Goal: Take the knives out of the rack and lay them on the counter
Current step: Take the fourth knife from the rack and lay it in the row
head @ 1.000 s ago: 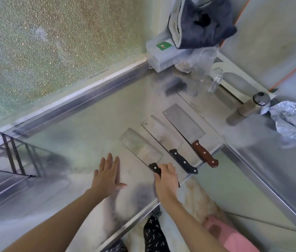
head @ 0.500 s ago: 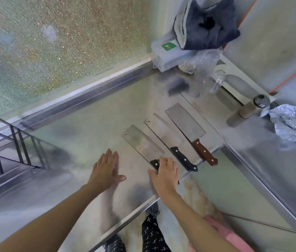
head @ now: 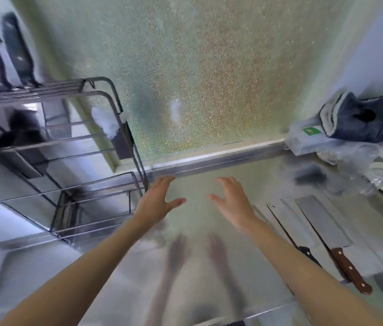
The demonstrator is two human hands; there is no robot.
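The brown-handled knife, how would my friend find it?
Look at the shiny steel counter, on its right side, where cleavers lie in a row. The brown-handled knife is the farthest right; the cleaver beside it has a black handle.

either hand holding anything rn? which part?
Nothing held: left hand and right hand are both open and empty above the counter.

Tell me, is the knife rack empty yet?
Not empty: two dark knife handles stick up from the rack top, while both hands hover open.
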